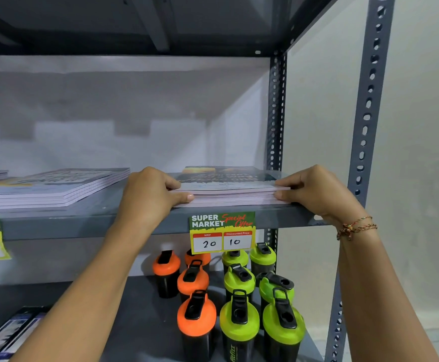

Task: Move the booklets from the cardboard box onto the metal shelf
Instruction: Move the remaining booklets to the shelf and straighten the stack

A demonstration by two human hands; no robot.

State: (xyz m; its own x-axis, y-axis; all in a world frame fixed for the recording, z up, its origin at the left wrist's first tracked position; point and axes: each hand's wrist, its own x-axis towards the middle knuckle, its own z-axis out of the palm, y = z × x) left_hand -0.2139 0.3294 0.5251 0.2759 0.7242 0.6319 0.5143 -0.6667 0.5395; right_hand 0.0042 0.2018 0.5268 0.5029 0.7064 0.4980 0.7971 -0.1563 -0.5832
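Head view, nearest first: orange and green shaker bottles (239, 296) stand on the lower level under both wrists, some cut off by the frame's bottom edge. Above them, a price tag (222, 232) hangs just below the fingertips. The left hand (147, 194) and right hand (315, 192) pinch opposite ends of a booklet stack (228, 190) resting on the metal shelf (95, 220), thumbs on top, fingers curled. Beyond the left fingers lies another stack (53, 186), its cover print blurred. No cardboard box is in view.

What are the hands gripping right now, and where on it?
Both hold the booklet stack on the metal shelf: left hand at its left edge, right hand at its right edge.
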